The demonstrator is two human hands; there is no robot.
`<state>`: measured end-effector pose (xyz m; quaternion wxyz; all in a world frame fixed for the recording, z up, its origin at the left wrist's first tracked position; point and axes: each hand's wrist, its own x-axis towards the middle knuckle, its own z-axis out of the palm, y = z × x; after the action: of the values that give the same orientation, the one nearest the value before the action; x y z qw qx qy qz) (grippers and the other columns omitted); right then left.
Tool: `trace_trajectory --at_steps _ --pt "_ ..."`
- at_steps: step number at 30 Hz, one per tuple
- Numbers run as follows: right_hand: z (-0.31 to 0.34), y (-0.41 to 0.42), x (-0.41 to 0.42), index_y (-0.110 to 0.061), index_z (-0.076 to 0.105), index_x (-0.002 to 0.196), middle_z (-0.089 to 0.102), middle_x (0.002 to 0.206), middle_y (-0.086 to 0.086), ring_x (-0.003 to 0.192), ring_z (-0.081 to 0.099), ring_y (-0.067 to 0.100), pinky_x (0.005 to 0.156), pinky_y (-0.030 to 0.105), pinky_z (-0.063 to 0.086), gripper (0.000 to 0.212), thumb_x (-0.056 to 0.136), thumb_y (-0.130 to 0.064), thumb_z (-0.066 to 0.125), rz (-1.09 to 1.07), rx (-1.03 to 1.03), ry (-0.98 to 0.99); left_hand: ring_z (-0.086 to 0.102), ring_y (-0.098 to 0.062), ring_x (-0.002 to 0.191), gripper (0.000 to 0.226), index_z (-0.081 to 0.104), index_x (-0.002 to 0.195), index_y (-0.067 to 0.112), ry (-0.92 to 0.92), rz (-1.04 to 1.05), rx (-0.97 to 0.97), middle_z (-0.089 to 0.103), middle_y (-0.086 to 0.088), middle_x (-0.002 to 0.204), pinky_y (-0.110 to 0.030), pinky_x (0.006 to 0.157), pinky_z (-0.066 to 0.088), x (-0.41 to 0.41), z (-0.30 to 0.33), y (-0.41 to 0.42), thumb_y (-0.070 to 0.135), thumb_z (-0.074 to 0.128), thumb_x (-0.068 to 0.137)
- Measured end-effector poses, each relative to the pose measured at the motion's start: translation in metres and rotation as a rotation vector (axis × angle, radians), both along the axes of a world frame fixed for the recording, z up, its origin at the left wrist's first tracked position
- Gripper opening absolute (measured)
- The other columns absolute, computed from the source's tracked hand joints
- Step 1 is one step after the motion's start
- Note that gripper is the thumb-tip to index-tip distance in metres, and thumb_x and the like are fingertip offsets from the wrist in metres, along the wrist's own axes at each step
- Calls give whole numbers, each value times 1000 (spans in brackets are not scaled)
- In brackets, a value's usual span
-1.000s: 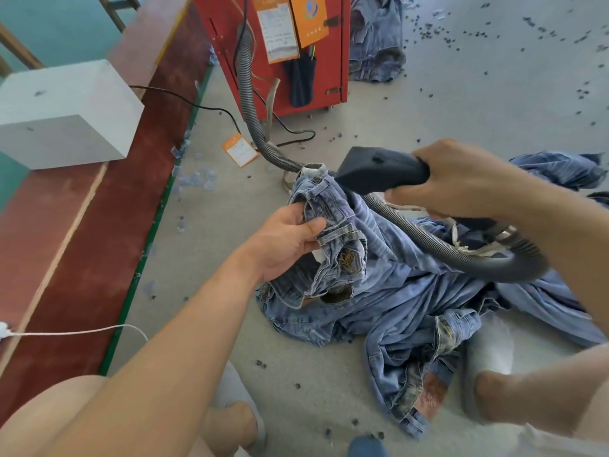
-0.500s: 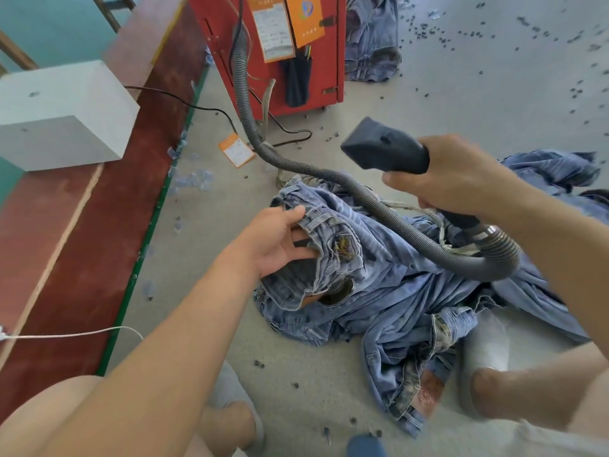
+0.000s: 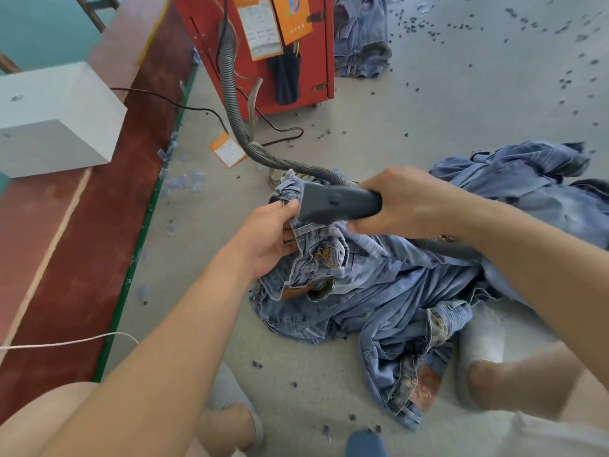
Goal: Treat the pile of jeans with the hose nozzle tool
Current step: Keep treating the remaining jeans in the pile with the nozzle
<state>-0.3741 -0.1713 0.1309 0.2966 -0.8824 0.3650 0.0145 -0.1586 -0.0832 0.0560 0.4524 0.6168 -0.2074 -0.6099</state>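
From the head view, our right hand [image 3: 405, 202] grips the hose nozzle tool [image 3: 339, 203] against a bunched fold of the pile of jeans [image 3: 379, 285] on the floor, which our left hand [image 3: 267, 239] pinches. We judge treatment underway, most denim left. We count one nozzle, one hose [image 3: 230, 90], two hands.

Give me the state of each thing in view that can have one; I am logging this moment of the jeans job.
left hand: grips a raised fold of the jeans.
right hand: holds the nozzle.
nozzle: mouth down against the held fold.
jeans: crumpled pile on the floor.
hose: runs from the red machine to the pile.
second jeans heap: lying beside the machine.
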Motion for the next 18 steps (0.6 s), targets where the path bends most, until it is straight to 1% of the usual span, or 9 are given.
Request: trace_trajectory --at_steps 3,5,7,10,12,14,15,17,18 --pt "9 -11 -4 -27 71 89 67 59 -7 48 59 -2 43 17 44 9 89 -34 76 -157 -16 -137 70 -21 77 13 59 107 17 23 74 18 73 -3 87 -34 65 59 4 -2 0 22 47 110" --pt "14 -21 -14 -26 69 91 66 61 -7 48 61 3 47 26 45 10 90 -35 75 -265 -51 -193 70 -21 76 13 59 106 20 28 133 48 74 -1 83 -37 68 59 6 -4 0 20 47 110" --pt "11 -26 -22 -25 65 93 64 64 -8 52 59 8 52 28 41 15 92 -36 74 -339 -93 -214 70 -21 76 15 60 106 23 20 174 89 74 1 80 -39 71 58 6 -9 -1 21 46 109" --pt "3 -22 -26 -26 65 112 64 76 -7 66 60 20 58 32 37 22 94 -37 71 -351 -227 -188 69 -21 79 17 59 104 27 26 231 134 75 0 86 -36 64 55 1 -15 -1 23 43 109" --pt "2 -16 -23 -30 62 131 72 96 1 81 62 27 68 33 39 38 94 -35 71 -280 -371 -186 71 -20 79 18 61 105 27 39 204 78 76 -1 88 -33 62 57 -4 -16 -1 20 45 106" --pt "2 -11 -19 -31 53 144 73 114 6 92 66 31 76 39 49 52 95 -33 70 -167 -487 -196 73 -19 85 28 69 104 31 2 77 -24 77 1 95 -34 70 59 -7 -15 3 13 48 100" --pt "2 -10 -18 -31 49 148 72 117 7 95 67 34 79 44 54 56 95 -32 69 -126 -526 -194 73 -18 89 34 73 100 33 -82 -42 -31 77 2 98 -33 75 58 -6 -17 7 10 49 96" --pt "1 -9 -14 -29 46 151 70 116 10 94 67 38 79 48 54 61 95 -31 69 -89 -580 -191 68 -22 86 27 70 83 27 -330 -392 101 72 -2 94 -31 77 51 -6 -27 22 5 54 82" --pt "0 -10 -13 -28 46 152 70 113 11 91 66 38 77 47 53 62 95 -30 70 -78 -597 -187 58 -24 81 16 59 72 21 -402 -560 234 61 -6 89 -34 75 44 -5 -37 34 6 55 71"
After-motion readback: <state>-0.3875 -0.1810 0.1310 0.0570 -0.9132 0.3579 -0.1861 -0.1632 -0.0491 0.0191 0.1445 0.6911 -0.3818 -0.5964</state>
